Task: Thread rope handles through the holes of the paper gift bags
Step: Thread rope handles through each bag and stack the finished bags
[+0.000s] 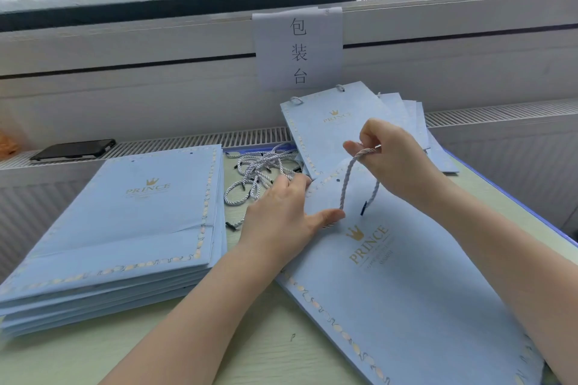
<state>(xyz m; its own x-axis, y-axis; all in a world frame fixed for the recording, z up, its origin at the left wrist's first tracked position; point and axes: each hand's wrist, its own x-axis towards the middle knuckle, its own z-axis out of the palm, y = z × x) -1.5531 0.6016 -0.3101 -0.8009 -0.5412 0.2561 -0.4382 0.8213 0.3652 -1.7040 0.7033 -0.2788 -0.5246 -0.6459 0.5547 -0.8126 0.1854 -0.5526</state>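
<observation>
- Rope (347, 181) hangs as a loop over the bag (406, 275) lying flat on the tabletop (250, 337); long axis runs roughly near-far, up from the bag's far edge.
- R hand (394, 159) is nearer the rope's top: fingers (352, 147) pinch it there. The black-tipped free end (363, 208) dangles below that hand, just right of the L thumb.
- L hand (281, 216) rests on the bag's far-left corner, thumb pressing the rope's low bend against the paper; other fingers curl over the edge, partly hidden.
- Open hole (337, 180) sits left of the rope, between the hands, so I judge the tip must swing left and far to reach it.
</observation>
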